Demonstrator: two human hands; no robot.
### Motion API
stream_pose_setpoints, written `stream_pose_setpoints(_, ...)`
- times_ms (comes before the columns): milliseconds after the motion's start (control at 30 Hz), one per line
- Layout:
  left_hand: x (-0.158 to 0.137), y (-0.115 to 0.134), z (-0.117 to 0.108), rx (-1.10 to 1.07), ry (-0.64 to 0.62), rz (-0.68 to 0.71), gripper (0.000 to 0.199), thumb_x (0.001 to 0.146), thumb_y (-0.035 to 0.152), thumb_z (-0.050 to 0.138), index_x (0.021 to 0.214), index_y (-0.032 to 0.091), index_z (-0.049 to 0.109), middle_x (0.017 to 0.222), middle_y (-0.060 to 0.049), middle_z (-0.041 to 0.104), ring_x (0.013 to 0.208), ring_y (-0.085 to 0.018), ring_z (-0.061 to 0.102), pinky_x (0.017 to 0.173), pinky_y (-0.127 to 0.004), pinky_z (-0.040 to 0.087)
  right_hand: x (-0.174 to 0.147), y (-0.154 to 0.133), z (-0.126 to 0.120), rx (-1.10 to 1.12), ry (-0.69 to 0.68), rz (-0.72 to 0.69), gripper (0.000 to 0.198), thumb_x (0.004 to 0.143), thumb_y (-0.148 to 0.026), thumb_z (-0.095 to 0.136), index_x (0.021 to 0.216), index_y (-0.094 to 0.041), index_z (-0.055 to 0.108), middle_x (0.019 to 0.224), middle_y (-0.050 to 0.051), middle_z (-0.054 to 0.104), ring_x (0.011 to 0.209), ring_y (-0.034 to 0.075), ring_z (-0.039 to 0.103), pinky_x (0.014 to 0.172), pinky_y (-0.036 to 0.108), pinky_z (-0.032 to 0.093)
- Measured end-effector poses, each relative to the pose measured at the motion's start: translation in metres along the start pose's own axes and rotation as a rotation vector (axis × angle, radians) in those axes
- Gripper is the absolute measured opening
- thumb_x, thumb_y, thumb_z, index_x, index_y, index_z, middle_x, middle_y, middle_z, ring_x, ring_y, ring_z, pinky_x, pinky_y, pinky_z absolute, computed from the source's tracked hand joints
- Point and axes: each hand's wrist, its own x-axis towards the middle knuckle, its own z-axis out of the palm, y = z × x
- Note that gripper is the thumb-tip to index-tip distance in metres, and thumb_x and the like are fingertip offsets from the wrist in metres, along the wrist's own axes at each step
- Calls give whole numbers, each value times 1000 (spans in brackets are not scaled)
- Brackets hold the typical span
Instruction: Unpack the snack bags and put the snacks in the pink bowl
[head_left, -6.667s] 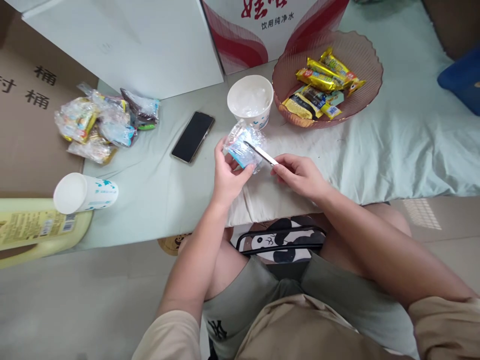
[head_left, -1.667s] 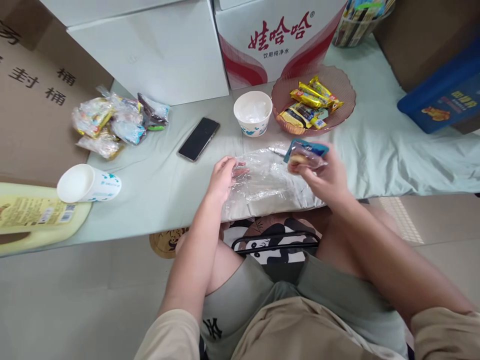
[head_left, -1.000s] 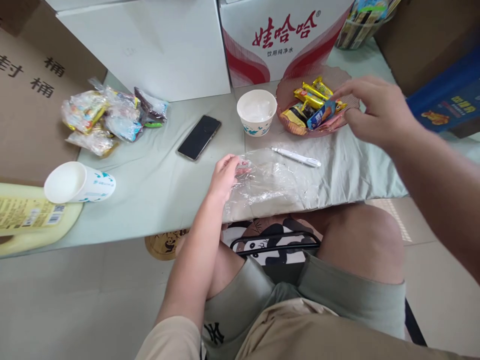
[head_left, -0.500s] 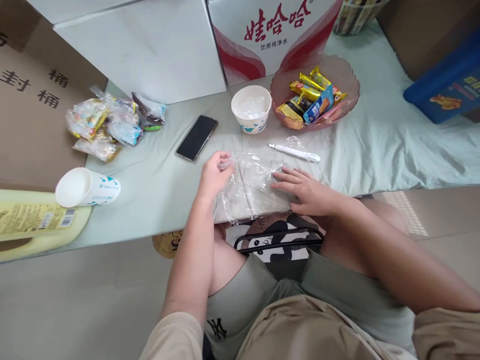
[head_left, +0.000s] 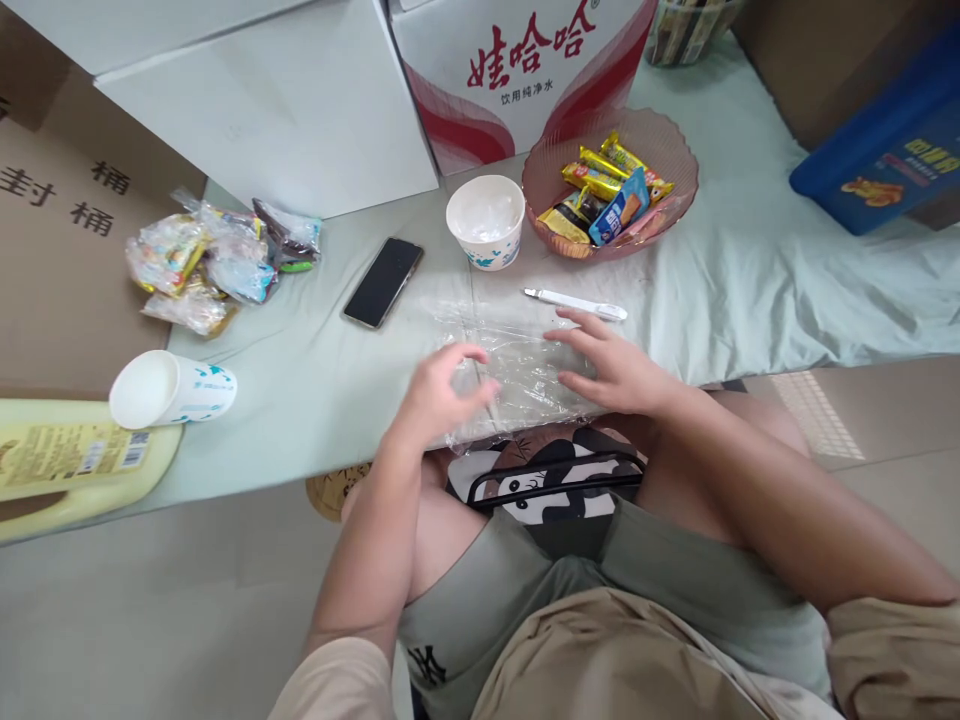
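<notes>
A clear, crinkled plastic bag lies flat on the cloth at the table's front edge. Over its left side hovers my left hand, thumb and fingers apart and slightly blurred, holding nothing. My right hand is at the bag's right side with fingers spread; whether the fingertips touch the plastic I cannot tell. Just beyond the right hand lies a white utility knife. Behind the bag stands a white paper cup with crumpled clear plastic inside. A black phone rests to the left.
A pink glass bowl holds several wrapped snacks. At left are a pile of bagged snacks, a paper cup on its side and a yellow jug. White boxes line the back; a blue container stands right.
My left hand has let go of the bag's upper left corner and come nearer, its fingers spreading. My right hand has lifted its fingers slightly. The camera view has shifted a little.
</notes>
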Motion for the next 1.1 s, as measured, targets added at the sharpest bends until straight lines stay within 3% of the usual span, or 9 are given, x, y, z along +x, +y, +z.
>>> stream_pose_setpoints(100,-16,14,16,313,-394,101,67,68,32,88,132,25,67,156,-12,55,153,-40,40,126,-60,35,6,4,1,199,160,170,54,92,-40,58,144,-22,56,158,18,47,115,31,70,92,49,62)
stream_pose_setpoints(200,-17,14,20,420,-483,128,55,80,21,75,135,26,67,164,-9,47,159,-39,29,129,-63,30,8,5,0,323,267,332,56,92,-38,57,146,-23,53,141,15,63,105,28,74,83,45,63)
stream_pose_setpoints(300,-12,6,16,360,-451,139,34,91,17,58,119,24,75,156,-8,56,157,-36,37,126,-60,38,2,-2,-8,299,319,321,44,94,-40,56,134,-22,62,137,14,68,109,29,74,91,49,61)
stream_pose_setpoints(400,-7,-3,11,245,-315,77,33,96,17,48,110,22,78,146,-8,66,148,-31,50,122,-56,44,-10,-13,-17,165,252,60,41,96,-49,59,127,-24,68,137,12,70,130,33,65,111,57,50)
stream_pose_setpoints(567,-1,-12,3,72,-86,-128,33,96,23,49,108,20,79,141,-9,69,139,-27,60,122,-52,45,-16,-23,-9,35,-61,-258,76,83,-65,74,144,-23,57,154,15,57,149,40,46,118,63,41)
stream_pose_setpoints(633,0,-13,0,34,-58,-154,33,95,24,49,107,20,79,140,-9,70,136,-27,62,122,-53,44,-11,-22,1,-10,-66,-234,51,90,-51,69,131,-22,64,147,15,63,143,39,53,113,60,45)
stream_pose_setpoints(733,-1,-13,-5,-4,-78,-84,31,92,28,54,109,20,78,142,-10,69,137,-28,62,122,-53,44,-1,-21,7,19,18,-96,19,95,-34,55,99,-21,68,108,12,77,107,30,72,96,47,55)
stream_pose_setpoints(967,-9,-22,-20,-137,8,179,51,82,49,77,123,20,68,134,-15,72,137,-31,62,121,-50,46,10,-15,-13,591,394,370,22,83,-41,67,85,-24,54,74,0,66,75,19,69,78,36,57)
stream_pose_setpoints(1100,-9,-20,-22,18,-139,190,78,67,47,91,135,20,64,149,-16,63,149,-34,50,126,-53,40,16,-4,-13,829,542,449,31,77,-45,71,87,-26,49,67,-5,58,67,15,66,76,35,60)
